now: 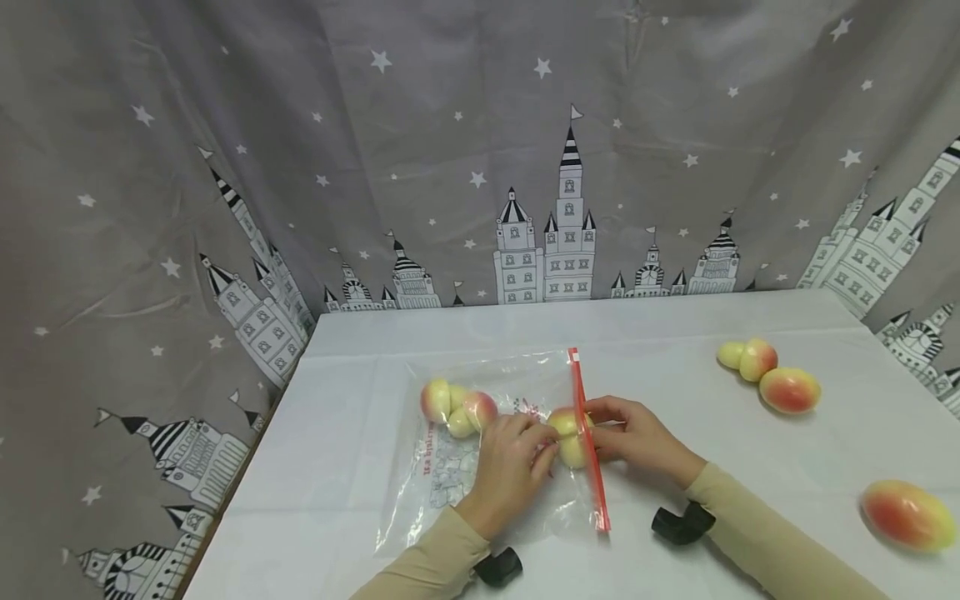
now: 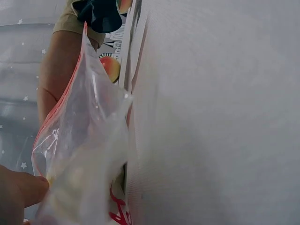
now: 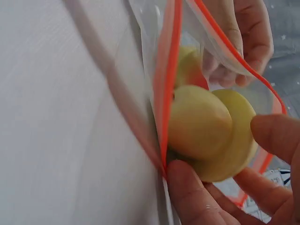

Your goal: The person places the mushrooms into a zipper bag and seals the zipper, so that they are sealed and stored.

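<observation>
A clear zip bag with a red-edged mouth lies on the table, its mouth toward the right. Several yellow-and-red fruits sit inside at its far left. My left hand is over the bag, fingers curled, pinching the upper film near the mouth; in the right wrist view the red edges stand apart. With thumb and fingers my right hand grips a yellow fruit in the bag's mouth. A second yellow fruit presses against it. The left fingertips are partly hidden in the head view.
A small cluster of yellow-and-red fruits rests at the back right, with a larger fruit beside it. Another fruit lies near the right edge of the white table. A grey curtain hangs behind.
</observation>
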Tool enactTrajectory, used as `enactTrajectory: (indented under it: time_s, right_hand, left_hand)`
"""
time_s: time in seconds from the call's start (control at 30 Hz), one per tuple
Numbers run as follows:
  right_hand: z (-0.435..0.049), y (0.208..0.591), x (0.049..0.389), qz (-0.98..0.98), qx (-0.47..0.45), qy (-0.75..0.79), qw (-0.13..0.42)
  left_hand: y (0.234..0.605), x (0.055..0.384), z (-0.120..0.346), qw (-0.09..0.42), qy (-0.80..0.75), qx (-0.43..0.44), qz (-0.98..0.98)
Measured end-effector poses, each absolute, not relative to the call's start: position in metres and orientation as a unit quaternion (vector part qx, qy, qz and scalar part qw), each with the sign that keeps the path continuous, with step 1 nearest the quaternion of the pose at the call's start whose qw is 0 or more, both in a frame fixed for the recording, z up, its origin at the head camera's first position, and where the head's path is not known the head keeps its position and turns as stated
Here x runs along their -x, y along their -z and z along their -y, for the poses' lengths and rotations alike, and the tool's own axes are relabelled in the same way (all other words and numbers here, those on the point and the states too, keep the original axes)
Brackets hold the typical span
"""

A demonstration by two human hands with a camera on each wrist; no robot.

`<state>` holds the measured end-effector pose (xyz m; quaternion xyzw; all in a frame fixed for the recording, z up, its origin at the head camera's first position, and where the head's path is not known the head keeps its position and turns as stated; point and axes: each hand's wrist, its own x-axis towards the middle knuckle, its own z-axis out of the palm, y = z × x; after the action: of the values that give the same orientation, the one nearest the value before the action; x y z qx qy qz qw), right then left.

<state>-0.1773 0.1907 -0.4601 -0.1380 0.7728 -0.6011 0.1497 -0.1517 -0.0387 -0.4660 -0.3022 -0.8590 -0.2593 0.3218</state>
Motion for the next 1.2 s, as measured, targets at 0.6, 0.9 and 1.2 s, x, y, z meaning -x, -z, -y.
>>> enactTrajectory:
  time_s: [0.6, 0.9, 1.2]
  right_hand:
    - [-0.147, 0.465, 0.188, -0.747, 0.043, 0.651, 0.125]
    - [-0.134, 0.472, 0.192, -0.773, 0.039, 0.631, 0.053]
    - [-0.132, 0.478, 0.192, -0.797, 0.100, 0.594, 0.041]
  left_hand:
    - [0.465, 0.153, 0.039, 0.332, 0.263, 0.296, 0.856]
    - [0.465, 0.153, 0.038, 0.336, 0.268, 0.301, 0.851]
    - [0.466, 0.154, 0.040, 0.334, 0.270, 0.306, 0.850]
